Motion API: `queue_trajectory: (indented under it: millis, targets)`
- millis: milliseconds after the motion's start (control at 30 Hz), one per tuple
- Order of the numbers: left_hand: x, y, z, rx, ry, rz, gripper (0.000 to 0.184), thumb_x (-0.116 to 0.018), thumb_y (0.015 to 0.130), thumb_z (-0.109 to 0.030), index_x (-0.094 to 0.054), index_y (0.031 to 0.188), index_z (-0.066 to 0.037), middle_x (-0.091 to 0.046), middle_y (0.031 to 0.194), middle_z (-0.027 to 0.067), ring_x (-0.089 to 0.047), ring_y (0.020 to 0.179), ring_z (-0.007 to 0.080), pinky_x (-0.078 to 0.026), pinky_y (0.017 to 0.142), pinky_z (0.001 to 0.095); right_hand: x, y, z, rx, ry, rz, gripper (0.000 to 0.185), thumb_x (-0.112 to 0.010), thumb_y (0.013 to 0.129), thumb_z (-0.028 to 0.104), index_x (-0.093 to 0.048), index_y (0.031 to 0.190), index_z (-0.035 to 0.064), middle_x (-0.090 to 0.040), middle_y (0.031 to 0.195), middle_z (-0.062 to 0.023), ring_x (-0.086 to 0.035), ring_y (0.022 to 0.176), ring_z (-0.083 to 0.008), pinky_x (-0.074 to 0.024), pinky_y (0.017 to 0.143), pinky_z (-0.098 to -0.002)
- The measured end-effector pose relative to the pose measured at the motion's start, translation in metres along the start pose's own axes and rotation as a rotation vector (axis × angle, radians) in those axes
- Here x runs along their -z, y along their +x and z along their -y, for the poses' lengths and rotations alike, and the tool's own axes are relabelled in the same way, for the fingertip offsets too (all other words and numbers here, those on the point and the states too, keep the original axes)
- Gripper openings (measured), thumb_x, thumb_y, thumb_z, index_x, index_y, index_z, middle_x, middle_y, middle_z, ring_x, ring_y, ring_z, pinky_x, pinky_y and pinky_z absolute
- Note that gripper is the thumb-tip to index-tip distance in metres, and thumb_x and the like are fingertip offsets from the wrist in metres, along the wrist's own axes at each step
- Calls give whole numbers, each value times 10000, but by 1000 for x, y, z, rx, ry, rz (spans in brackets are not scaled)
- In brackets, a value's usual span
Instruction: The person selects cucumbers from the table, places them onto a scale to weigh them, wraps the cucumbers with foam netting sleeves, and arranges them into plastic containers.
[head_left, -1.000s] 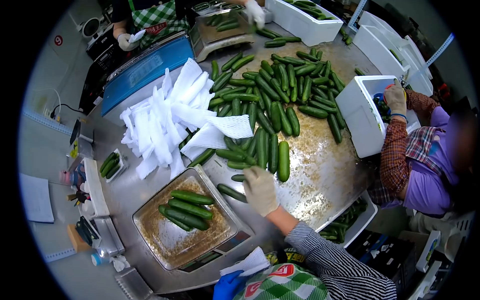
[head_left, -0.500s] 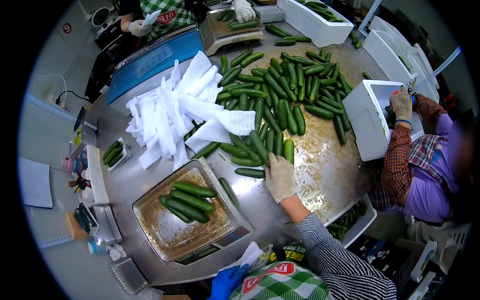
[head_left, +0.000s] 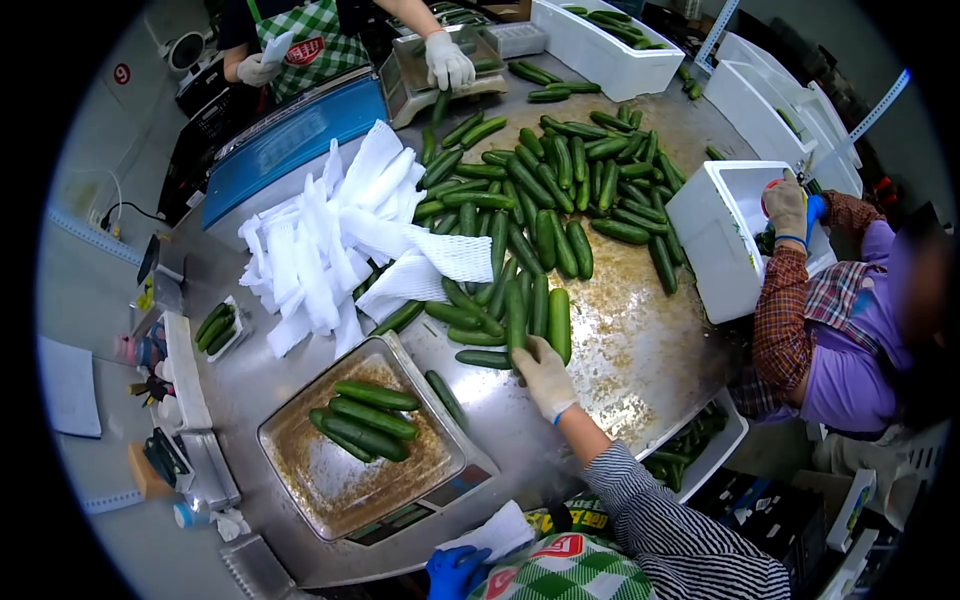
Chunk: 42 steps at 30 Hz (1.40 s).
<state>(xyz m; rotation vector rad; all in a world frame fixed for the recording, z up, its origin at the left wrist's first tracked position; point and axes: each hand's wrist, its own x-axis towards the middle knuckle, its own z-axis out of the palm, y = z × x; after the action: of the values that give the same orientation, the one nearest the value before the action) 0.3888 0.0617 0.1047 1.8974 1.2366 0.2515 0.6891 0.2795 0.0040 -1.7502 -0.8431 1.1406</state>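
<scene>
My right hand (head_left: 547, 380), in a pale knit glove, is closed on the near end of a dark green cucumber (head_left: 516, 315) at the front of the pile. A lighter green cucumber (head_left: 559, 325) lies just to its right. My left hand (head_left: 458, 573), in a blue glove, is low by my apron, its fingers partly hidden, with a white foam net (head_left: 497, 532) in its grip. To the left, a scale's metal tray (head_left: 290, 490) carries several cucumbers (head_left: 368, 420). One cucumber (head_left: 446, 398) lies on the table against the scale's right side.
White foam nets (head_left: 310, 250) are heaped left of the cucumber pile (head_left: 580, 180). Across the table, a co-worker's gloved hand (head_left: 448, 62) holds a cucumber beside another scale (head_left: 400, 100). On the right, another co-worker's hand (head_left: 786, 205) reaches into a white foam box (head_left: 705, 245).
My right hand has drawn slightly nearer, and the cucumber in it has turned more upright in view. The far co-worker's hand has moved from the scale tray towards the table with a cucumber.
</scene>
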Motion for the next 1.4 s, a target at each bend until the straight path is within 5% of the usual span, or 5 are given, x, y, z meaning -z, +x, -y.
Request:
queue_trajectory:
  millis: [433,667,1000,1167,1400]
  targets:
    - [-7,44,-17,32,17,98,439,-608,839,-112,-631,1276,-139,-631,1168,149,-577,1081,358,-434,942,475,61,106,42,435,-905,-121,466,-710,788,367,-667,973,-58,-657,902,-227,-646,861,-386,-518,836,-459]
    - [-13,52,-27,56,91,80,470,-601,822,-113,-623,1289,-159,-636,1163,125,-575,1085,340,-415,958,474,90,113,40,-28,-74,-154,456,-709,817,280,-615,1118,-49,-679,956,-161,-654,895,-245,-509,827,-351]
    - [-10,60,-39,77,67,77,410,-607,855,-113,-632,1263,-147,-644,1142,119,-588,1067,327,-427,937,455,80,122,47,413,-144,-175,575,-580,916,165,-378,1433,17,-610,1153,-138,-604,1029,-222,-479,951,-327]
    - [-13,58,-38,72,58,49,411,-612,849,-114,-631,1260,-139,-643,1136,120,-588,1063,330,-435,924,454,78,119,63,-30,941,95,486,-581,866,161,-476,1317,14,-619,954,-118,-638,851,-234,-543,743,-367]
    - [-22,53,-34,54,70,11,411,-620,852,-104,-627,1261,-136,-636,1128,116,-584,1063,328,-435,915,463,43,113,62,-55,-702,76,611,-637,802,494,-639,1098,-40,-679,1008,-298,-664,981,-429,-505,900,-442]
